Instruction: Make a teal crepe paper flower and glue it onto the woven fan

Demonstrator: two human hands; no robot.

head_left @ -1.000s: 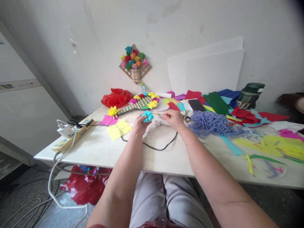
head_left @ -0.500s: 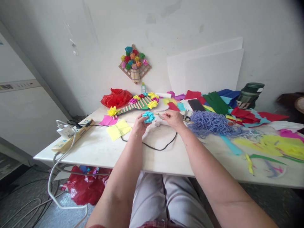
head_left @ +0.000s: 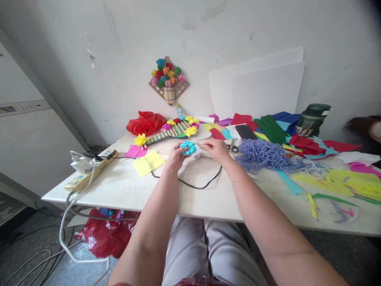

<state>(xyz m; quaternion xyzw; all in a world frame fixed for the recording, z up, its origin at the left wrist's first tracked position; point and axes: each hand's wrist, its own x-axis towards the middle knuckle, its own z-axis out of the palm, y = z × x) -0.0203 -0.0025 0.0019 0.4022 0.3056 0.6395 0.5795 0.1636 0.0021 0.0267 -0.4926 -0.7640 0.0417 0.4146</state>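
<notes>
My left hand is closed on a turquoise crepe-paper flower, its ruffled petals facing up and to the right. Just to the right, my right hand pinches a thin wooden stick whose tip reaches the flower's edge. Whether the tip goes in among the petals I cannot tell. Behind both hands lies a green, guitar-shaped piece with pale strips and yellow, pink and red paper flowers. Scissors lie right of my right hand, partly hidden.
A purple yarn heap and coloured paper sheets cover the right side, near a dark green flask. Yellow paper and a power strip lie left. A black cord loops under my forearms.
The turquoise flower has turned slightly and shifted a little to the right in my left hand. The stick in my right hand has changed its angle slightly.
</notes>
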